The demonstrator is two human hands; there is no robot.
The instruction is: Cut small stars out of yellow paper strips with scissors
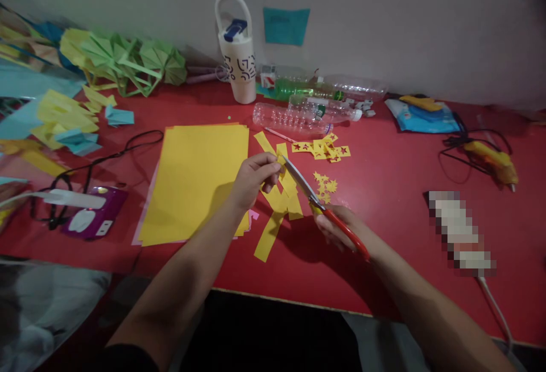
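My left hand [259, 174] pinches a small piece of yellow paper [281, 159] between thumb and fingers. Red-handled scissors [341, 225] are gripped in my right hand [336, 227], and their blade tips reach the small piece. Beneath my hands, several yellow paper strips [268, 238] lie crossed on the red table [187, 269]. Small yellow cut-out stars [326, 185] form a loose pile just beyond my right hand. Behind them are yellow strips with star-shaped holes [322, 148]. A stack of yellow sheets [196, 178] lies left of the strips, partly under my left forearm.
Clear plastic bottles [294, 119] and a white tumbler [239, 67] stand or lie at the back. Folded green paper [132, 62] and a purple power box [96, 213] are at left. At right are a yellow glue gun [490, 161] and a blurred-out object [460, 232] with a cable.
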